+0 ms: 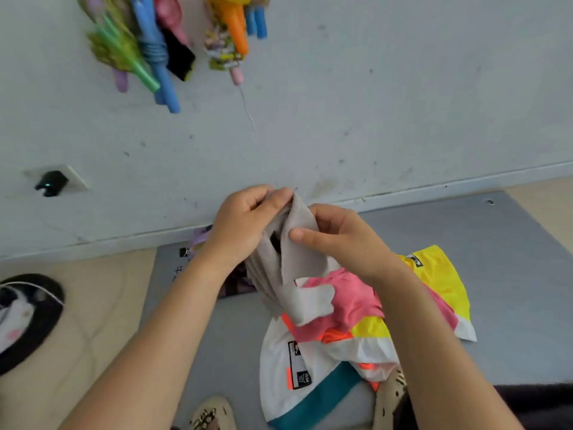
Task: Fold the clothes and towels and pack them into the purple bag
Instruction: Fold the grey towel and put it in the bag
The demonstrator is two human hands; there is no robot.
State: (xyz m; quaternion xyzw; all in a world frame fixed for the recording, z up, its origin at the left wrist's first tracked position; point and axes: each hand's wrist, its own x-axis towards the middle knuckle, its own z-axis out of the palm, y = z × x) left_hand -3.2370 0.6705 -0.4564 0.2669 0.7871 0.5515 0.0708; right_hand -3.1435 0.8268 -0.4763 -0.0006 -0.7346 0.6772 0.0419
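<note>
I hold the beige soft cloth garment [288,268] raised, left hand [245,225] and right hand [338,240] each in a pinching grip on its top edge, clear of the multicoloured crumpled clothes pile [366,321], to square it for folding.

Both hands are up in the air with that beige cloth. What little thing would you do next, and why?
Probably draw the hands apart to spread the beige cloth flat. The left hand pinches its top edge and the right hand grips it beside, yet it hangs bunched in loose folds above the colourful clothes pile, so it cannot be folded neatly yet.
</note>
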